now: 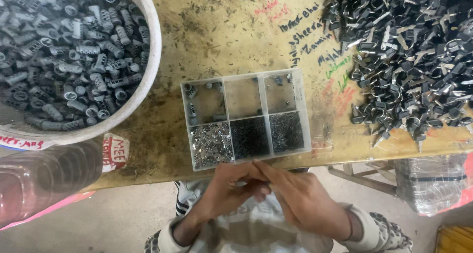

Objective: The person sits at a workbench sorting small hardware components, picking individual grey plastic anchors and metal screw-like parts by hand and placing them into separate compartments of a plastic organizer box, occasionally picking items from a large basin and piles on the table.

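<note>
A clear six-compartment parts tray point(224, 80) is set at the near edge of the wooden bench point(207, 31), its front cells filled with small metal pieces. Just below the tray, the left hand point(231, 186) and right hand point(303, 196) are pressed together, fingertips pinched; whatever is held cannot be made out. To the tray's left a white tub of grey cylinders point(64, 56) is seen, and to its right a heap of black keys point(409, 56).

Bare hands point(268, 191) — cuffs of pale, dark-spotted sleeves point(379, 233) at the wrists — over a light top.
</note>
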